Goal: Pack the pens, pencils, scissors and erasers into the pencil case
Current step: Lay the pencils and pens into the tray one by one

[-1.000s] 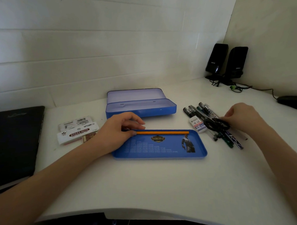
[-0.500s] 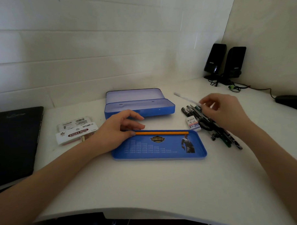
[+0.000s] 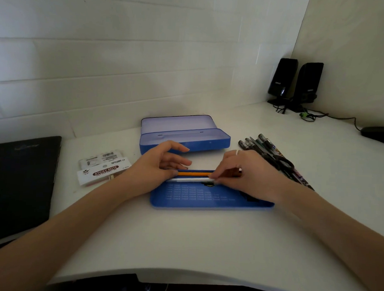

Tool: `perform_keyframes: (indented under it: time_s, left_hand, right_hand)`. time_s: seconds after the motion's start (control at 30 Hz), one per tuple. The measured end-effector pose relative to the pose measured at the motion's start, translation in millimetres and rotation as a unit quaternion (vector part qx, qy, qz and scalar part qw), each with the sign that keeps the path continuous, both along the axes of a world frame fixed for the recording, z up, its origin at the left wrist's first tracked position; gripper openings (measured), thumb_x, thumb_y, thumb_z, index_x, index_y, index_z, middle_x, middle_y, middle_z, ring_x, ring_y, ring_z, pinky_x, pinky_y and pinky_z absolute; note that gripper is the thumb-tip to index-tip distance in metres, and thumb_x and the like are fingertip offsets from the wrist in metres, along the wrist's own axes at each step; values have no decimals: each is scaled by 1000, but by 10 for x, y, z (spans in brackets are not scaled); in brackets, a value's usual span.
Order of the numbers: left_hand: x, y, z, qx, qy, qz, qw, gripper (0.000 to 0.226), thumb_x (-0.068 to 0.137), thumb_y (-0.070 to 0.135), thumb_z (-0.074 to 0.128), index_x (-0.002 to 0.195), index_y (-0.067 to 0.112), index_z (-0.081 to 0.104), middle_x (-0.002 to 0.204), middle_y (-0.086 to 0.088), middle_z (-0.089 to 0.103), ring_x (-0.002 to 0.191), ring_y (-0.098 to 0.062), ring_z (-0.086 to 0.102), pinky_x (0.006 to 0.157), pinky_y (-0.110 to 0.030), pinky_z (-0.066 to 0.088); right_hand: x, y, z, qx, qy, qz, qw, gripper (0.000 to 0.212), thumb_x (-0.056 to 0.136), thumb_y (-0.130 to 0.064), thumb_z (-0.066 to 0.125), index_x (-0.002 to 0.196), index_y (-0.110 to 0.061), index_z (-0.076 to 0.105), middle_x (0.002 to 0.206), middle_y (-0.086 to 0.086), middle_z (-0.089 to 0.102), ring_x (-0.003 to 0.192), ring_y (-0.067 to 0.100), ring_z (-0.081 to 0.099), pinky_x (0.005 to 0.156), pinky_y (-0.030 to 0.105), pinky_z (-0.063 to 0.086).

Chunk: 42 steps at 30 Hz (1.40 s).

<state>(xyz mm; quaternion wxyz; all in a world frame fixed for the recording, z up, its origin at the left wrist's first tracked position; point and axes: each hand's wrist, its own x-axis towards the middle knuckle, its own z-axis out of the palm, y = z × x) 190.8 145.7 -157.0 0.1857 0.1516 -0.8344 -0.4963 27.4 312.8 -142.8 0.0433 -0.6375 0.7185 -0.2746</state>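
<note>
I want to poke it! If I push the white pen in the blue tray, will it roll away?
Probably it would roll a bit: the white pen looks thin and round. It likely stops soon, since the orange pencil lies just beside it and the blue tray has a raised rim. It seems light and stiff.

White pen's (image 3: 188, 179) right end under right hand (image 3: 245, 175)

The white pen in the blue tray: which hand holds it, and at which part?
The right hand pinches the white pen at its right end, laying it beside the orange pencil in the blue tray. The left hand touches the pencil's left end.
</note>
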Motion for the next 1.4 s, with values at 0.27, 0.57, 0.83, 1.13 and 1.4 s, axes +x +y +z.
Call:
perform_keyframes:
  time_s: [0.27, 0.57, 0.83, 1.13, 1.4]
  left_hand:
    - [-5, 51, 18, -46, -10, -31, 998, 34, 73, -1, 74, 101, 14, 63, 104, 3, 71, 98, -6, 67, 86, -13, 50]
    - [-11, 38, 9, -49, -6, -25, 998, 30, 76, -5, 69, 97, 16, 64, 102, 5, 71, 97, -3, 67, 84, -10, 49]
    - [-10, 39, 3, -52, -2, -20, 998, 30, 76, -4, 69, 98, 16, 64, 101, 6, 71, 96, -2, 67, 83, -10, 49]
    - [-7, 37, 7, -46, -1, -21, 999, 31, 76, -4, 70, 99, 15, 64, 101, 3, 71, 96, -4, 67, 83, -11, 50]
    - [-4, 39, 8, -39, 3, -18, 999, 33, 75, -6, 70, 100, 15, 63, 101, 0, 72, 96, -6, 68, 84, -12, 50]
  right_hand:
    - [99, -80, -74, -23, 15, -22, 999, 5, 79, -30, 71, 79, -25, 70, 78, -4, 64, 77, 12, 56, 70, 34, 49]
    - [-525, 147, 125, -127, 64, -284, 948, 7, 85, -29, 62, 88, -26, 69, 82, -8, 62, 77, 14, 55, 70, 31, 45]
    - [-956, 423, 167, 80, -14, -406, 910, 13, 76, -34, 72, 70, -29, 61, 80, 0, 63, 81, 23, 60, 81, 41, 52]
    - [-923, 414, 231, 172, -80, -408, 893, 15, 82, -21, 69, 75, -11, 61, 68, 5, 57, 65, 19, 55, 60, 28, 44]
    - [-931, 383, 141, 164, -9, -455, 876, 39, 76, -34, 69, 57, -7, 47, 59, 9, 49, 59, 25, 49, 58, 30, 41]
